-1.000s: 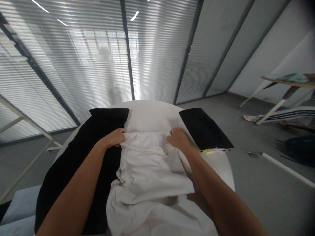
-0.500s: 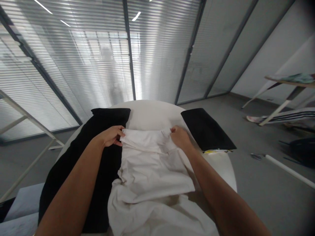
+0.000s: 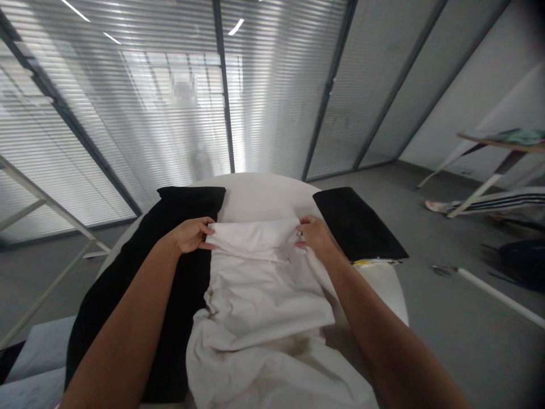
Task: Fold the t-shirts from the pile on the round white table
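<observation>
A crumpled white cloth garment (image 3: 264, 301) lies lengthwise down the middle of the round white table (image 3: 259, 193). Its far edge is turned into a flat band. My left hand (image 3: 193, 234) pinches the left end of this band between thumb and fingers. At the opposite end, my right hand (image 3: 314, 234) grips the band's right corner. Under my left forearm spreads a long black cloth (image 3: 128, 278), which runs along the table's left side. A folded black cloth (image 3: 360, 224) rests to the right of my right hand, with a yellow and white edge showing beneath it.
Blind-covered glass panels (image 3: 170, 125) stand behind the table. A white metal frame (image 3: 55, 204) rises at the left, near pale sheets (image 3: 38, 352). On the right are a wooden-topped table (image 3: 502, 142), striped cloth (image 3: 502, 197) on the floor and a white pole (image 3: 498, 295).
My right hand has shifted slightly right and closed around the band's right corner. The far band now looks straighter and smoother. My left hand stays at its end, nearly unmoved.
</observation>
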`<state>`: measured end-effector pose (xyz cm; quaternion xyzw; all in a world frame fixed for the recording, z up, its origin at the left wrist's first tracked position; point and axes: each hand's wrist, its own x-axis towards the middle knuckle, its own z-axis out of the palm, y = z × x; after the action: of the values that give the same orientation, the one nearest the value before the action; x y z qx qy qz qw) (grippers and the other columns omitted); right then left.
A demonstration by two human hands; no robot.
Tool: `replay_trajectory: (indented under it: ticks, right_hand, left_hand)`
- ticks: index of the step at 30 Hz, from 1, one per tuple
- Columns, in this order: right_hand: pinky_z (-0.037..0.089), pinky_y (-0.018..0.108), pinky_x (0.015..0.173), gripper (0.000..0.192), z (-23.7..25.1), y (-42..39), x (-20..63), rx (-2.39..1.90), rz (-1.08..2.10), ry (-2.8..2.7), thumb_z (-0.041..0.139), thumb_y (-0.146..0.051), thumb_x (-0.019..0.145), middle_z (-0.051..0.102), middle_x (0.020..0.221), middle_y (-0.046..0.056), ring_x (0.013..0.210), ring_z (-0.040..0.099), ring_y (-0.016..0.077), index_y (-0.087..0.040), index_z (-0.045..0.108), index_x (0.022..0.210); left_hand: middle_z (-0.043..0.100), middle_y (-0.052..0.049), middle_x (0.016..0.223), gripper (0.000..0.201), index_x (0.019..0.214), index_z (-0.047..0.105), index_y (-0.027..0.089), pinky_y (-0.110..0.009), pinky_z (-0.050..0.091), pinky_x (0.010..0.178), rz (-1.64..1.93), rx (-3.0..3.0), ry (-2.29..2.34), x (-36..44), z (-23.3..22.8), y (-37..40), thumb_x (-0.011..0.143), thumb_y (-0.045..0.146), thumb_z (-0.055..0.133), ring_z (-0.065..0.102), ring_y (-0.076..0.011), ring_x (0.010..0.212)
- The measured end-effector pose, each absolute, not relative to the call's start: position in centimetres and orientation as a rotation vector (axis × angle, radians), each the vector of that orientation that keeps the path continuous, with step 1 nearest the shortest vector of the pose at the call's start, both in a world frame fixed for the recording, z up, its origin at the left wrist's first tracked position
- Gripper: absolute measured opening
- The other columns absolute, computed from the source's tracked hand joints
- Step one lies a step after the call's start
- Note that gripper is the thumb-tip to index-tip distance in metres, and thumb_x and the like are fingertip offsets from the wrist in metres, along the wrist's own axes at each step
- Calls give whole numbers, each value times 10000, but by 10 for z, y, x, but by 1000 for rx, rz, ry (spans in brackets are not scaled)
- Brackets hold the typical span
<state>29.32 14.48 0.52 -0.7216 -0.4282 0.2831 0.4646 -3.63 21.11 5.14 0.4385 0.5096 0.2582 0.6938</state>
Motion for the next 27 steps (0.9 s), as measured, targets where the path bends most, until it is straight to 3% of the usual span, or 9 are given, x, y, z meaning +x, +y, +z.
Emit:
replay_trajectory:
  ticks: [9, 17, 21, 27]
  right_hand:
    - [604, 337, 594, 195, 31, 139, 282, -1506, 867, -734, 532, -176, 588, 458, 695, -31, 665, 523, 125, -214, 468, 768]
    - [593, 335, 693, 412, 28, 142, 283, -1347, 812, -769, 477, -215, 513, 465, 873, -6, 775, 565, 142, -225, 463, 925]
    - [564, 310, 712, 498, 24, 145, 285, -1313, 786, -833, 455, -237, 526, 449, 833, -21, 756, 561, 134, -241, 456, 1024]
    - [481, 228, 590, 390, 18, 147, 288, -1262, 799, -763, 440, -243, 512, 433, 729, -39, 671, 498, 123, -235, 485, 899]
  left_hand:
    - [533, 34, 703, 324, 836, 521, 175, -287, 589, 445, 798, 1070, 1085, -34, 53, 211, 603, 6, 668, 576, -108, 565]
    - [608, 17, 833, 278, 756, 513, 165, -482, 604, 801, 1124, 1085, 821, -21, 53, 206, 566, -9, 618, 636, -156, 831]
    - [634, 6, 828, 235, 707, 495, 165, -457, 574, 851, 1271, 1166, 827, -18, 57, 202, 545, 33, 601, 649, -206, 961]
    - [643, -31, 727, 166, 649, 532, 162, -384, 571, 779, 1320, 1208, 712, -25, 59, 203, 510, 70, 534, 660, -240, 933]
